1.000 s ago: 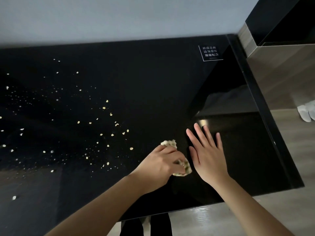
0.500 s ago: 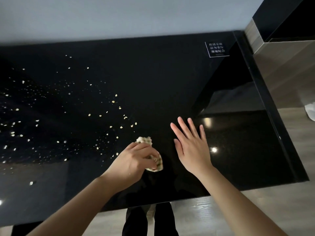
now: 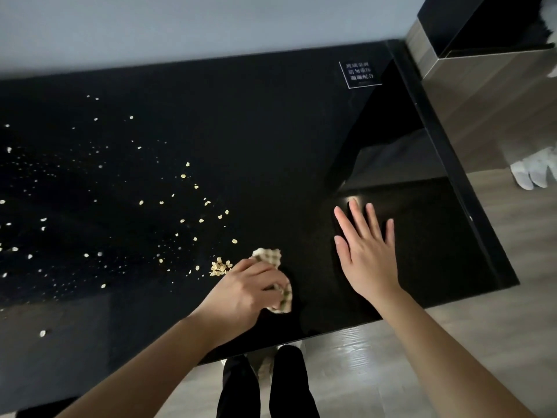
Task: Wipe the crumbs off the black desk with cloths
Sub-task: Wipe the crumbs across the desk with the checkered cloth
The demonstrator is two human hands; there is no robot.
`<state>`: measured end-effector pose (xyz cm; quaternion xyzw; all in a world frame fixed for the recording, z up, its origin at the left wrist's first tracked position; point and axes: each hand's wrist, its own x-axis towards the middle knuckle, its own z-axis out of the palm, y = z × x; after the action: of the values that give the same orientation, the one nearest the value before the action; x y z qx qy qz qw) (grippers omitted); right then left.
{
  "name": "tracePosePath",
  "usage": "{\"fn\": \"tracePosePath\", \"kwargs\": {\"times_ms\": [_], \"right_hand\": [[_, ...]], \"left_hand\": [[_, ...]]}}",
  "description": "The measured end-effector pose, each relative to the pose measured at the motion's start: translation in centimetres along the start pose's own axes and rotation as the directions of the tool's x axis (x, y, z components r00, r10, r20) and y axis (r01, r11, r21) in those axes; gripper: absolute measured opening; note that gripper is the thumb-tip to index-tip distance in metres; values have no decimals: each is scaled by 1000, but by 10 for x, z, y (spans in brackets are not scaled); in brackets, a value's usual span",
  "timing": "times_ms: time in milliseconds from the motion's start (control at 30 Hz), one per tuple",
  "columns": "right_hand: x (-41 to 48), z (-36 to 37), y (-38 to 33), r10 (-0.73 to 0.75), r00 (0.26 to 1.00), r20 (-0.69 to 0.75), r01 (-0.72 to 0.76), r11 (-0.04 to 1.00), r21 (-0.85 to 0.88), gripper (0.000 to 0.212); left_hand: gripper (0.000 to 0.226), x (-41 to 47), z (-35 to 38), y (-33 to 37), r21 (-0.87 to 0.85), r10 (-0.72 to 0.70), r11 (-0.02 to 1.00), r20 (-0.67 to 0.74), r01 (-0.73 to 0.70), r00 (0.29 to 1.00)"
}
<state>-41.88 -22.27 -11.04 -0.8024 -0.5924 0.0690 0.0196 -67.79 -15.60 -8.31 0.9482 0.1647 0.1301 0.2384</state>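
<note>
Pale grey wall (image 3: 211,25) at back, light wood-look floor (image 3: 361,372), brown cabinet (image 3: 482,95) at R, white slippers (image 3: 533,173) nr it.

I read desk (image 3: 271,131) as glossy black | crumbs (image 3: 221,267) pale yellow | cloth (image 3: 268,256) cream with olive check | wall (image 3: 180,25) pale grey | label (image 3: 360,74) black, white lettering | floor (image 3: 346,357) light beige wood grain | trousers (image 3: 289,384) black | slippers (image 3: 533,173) white

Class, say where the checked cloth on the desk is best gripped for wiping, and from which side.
Probably its bunched middle, from above, as the left hand does: the checked cloth lies crumpled on the black desk, its edges sticking out beyond the hand.
</note>
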Motion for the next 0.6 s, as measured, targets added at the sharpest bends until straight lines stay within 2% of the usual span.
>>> {"fn": "tracePosePath", "kwargs": {"times_ms": [167,267,400,433,533,600], "right_hand": [[-17,0,26,22,1000,-2,-22,1000,-9,51],[-16,-7,63,100,995,22,-100,995,7,53],[-15,-17,112,108,993,43,-108,994,-2,53],[-14,-19,122,87,995,51,-88,996,3,53],[-16,-18,140,15,999,34,-16,999,36,52],[-18,-15,144,-10,1000,14,9,999,38,52]], "left_hand": [[31,31,-2,11,13,10,1000,-21,-10,1000],[29,72,12,41,-10,30,999,-60,-31,998],[53,118,44,77,-11,46,999,-22,-47,999],[53,128,53,83,0,42,999,-11,-42,999],[38,140,78,96,51,21,998,-27,-20,999],[29,133,88,109,46,-119,991,-75,123,990]]}}
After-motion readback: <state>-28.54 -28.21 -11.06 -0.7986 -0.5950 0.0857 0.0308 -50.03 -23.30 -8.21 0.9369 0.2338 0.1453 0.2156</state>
